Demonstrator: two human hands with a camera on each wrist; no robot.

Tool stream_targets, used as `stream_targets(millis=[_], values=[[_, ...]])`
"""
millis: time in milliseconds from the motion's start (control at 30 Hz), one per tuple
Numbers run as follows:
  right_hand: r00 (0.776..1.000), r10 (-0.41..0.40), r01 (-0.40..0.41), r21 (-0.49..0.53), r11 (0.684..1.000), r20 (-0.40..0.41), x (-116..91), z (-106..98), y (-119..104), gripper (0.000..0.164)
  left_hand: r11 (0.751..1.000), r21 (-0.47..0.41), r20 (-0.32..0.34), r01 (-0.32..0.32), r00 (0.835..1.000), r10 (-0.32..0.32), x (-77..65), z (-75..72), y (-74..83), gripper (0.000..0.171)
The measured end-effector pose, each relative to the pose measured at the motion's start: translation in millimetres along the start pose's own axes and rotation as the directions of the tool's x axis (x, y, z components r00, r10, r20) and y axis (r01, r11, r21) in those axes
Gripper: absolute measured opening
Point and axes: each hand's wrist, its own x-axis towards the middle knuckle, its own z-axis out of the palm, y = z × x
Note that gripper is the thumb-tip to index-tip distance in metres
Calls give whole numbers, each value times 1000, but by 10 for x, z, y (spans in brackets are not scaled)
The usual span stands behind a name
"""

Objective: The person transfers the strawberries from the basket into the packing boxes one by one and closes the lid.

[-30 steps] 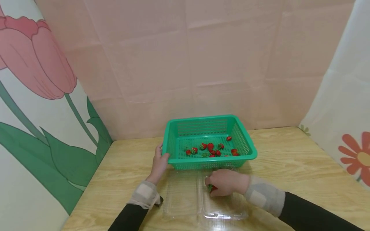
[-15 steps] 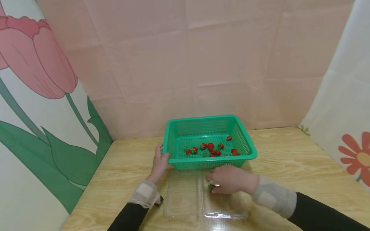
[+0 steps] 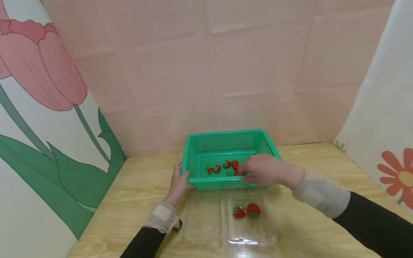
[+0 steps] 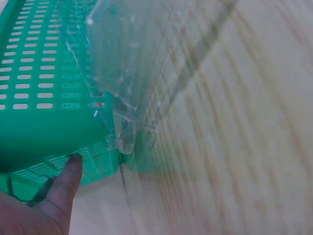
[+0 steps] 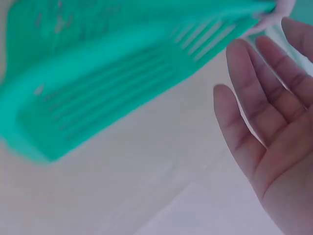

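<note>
A green plastic basket point(image 3: 222, 133) holds several strawberries point(image 3: 227, 163) on its slotted floor. My left hand point(image 3: 177, 182) grips the basket's left front corner, its thumb at the rim; the left wrist view shows this hand point(image 4: 46, 210) at the basket wall. Above the basket's right front part is my right hand point(image 3: 266, 168), covering some of the berries. In the right wrist view its fingers point(image 5: 244, 73) are spread with nothing between them. A clear plastic clamshell box point(image 3: 250, 231) lies unfolded in front of the basket, with a strawberry point(image 3: 239, 212) and a larger one point(image 3: 254, 209) in its right half.
The clamshell's left half point(image 3: 202, 222) lies flat beside the filled one. All stands on a wood-grain table point(image 3: 155, 200). A pink sheet point(image 3: 206, 71) hangs behind, with flower-printed sheets point(image 3: 371, 125) at both sides.
My right hand has let go of a strawberry in the clamshell's right half and moved up over the basket, uncovering two strawberries there. The left hand has stayed on the basket corner.
</note>
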Motion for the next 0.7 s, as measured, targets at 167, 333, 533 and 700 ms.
stream_targets(millis=[167,333,533,700], values=[[993,118,-118,-35,992,-2,130,-184,416,6,1000,9,-9,11,1000,-11,5,25,-18,57],[976,210,-209,-38,977,54,236,-206,695,6,1000,-1,-6,14,1000,-14,-19,71,-33,57],[961,261,-251,-103,962,93,348,-69,899,10,1000,-8,-8,17,1000,-17,-24,96,-11,58],[951,279,-251,-194,948,135,497,129,1102,17,1000,-4,10,14,1000,-14,-173,46,264,57]])
